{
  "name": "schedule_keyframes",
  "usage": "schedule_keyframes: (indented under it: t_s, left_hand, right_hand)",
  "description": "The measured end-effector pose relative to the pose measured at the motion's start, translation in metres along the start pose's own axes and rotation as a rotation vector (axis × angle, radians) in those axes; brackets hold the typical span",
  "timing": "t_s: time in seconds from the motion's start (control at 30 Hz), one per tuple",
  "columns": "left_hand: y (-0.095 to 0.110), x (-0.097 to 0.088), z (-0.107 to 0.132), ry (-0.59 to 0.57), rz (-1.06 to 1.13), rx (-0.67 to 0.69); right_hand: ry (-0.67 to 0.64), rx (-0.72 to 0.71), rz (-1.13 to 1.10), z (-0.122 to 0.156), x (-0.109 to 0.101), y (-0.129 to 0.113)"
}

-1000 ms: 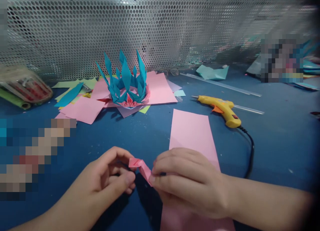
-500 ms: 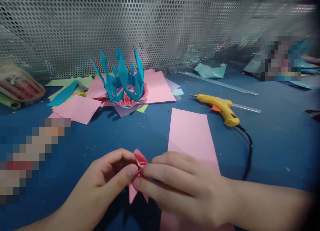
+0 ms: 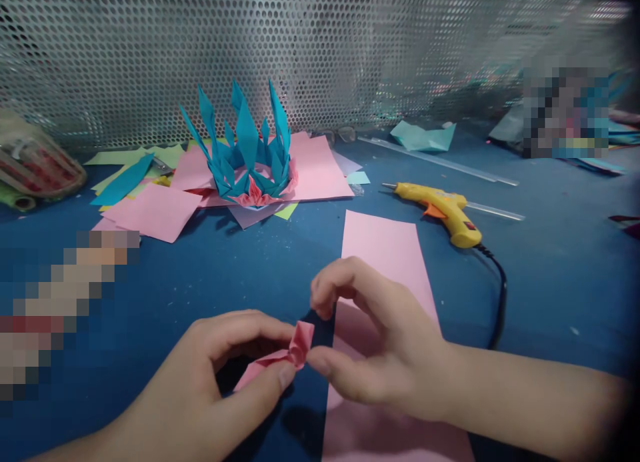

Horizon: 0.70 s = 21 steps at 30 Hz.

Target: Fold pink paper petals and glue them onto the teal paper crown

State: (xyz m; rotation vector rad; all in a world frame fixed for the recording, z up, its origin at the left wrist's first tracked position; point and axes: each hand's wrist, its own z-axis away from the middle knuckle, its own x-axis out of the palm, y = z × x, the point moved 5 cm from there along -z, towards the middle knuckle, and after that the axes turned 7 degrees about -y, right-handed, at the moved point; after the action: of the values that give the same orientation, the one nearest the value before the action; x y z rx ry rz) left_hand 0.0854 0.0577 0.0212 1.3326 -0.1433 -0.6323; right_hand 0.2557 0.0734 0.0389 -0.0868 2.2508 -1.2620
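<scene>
Between the thumb and fingers of my left hand (image 3: 225,375) is a small folded pink paper piece (image 3: 301,342), its pointed tail toward the lower left. My right hand (image 3: 380,335) is open, thumb and fingers apart, with the thumb tip beside the piece's right edge; whether it touches I cannot tell. Under my right hand lies a long pink paper strip (image 3: 383,249), partly covered by the hand and wrist. Farther back stands a blue folded-paper crown (image 3: 246,142) with tall points and a pink folded flower (image 3: 256,192) on its front.
A yellow glue gun (image 3: 443,209) with a black cord lies at the right, near clear glue sticks (image 3: 440,161). Pink paper sheets (image 3: 160,212) lie left of the crown. A clear container (image 3: 40,159) stands far left. Perforated metal (image 3: 350,55) closes the back.
My right hand has let go of the pink folded piece and opened, moving up and right. The piece has turned in my left hand, its points now lying toward the lower left.
</scene>
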Motion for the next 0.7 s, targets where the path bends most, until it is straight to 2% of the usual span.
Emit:
schedule_keyframes:
  t_s: [0.13, 0.3, 0.43, 0.6, 0.7]
  left_hand:
    - [0.005, -0.001, 0.0, 0.023, -0.126, 0.056]
    - [0.003, -0.005, -0.003, 0.096, -0.05, 0.045]
    - [-0.004, -0.009, -0.003, 0.157, 0.113, 0.039]
    - [-0.002, -0.01, 0.0, 0.092, 0.166, 0.119]
    - [0.001, -0.02, 0.001, 0.149, 0.242, 0.132]
  right_hand:
    - [-0.137, 0.153, -0.116, -0.003, 0.009, 0.005]
    - [-0.154, 0.265, -0.23, -0.005, 0.011, 0.009]
    - [-0.165, 0.266, -0.231, -0.003, 0.014, 0.011]
    - [-0.199, 0.255, -0.173, -0.002, 0.015, 0.012]
    - [-0.209, 0.282, -0.176, -0.002, 0.015, 0.013]
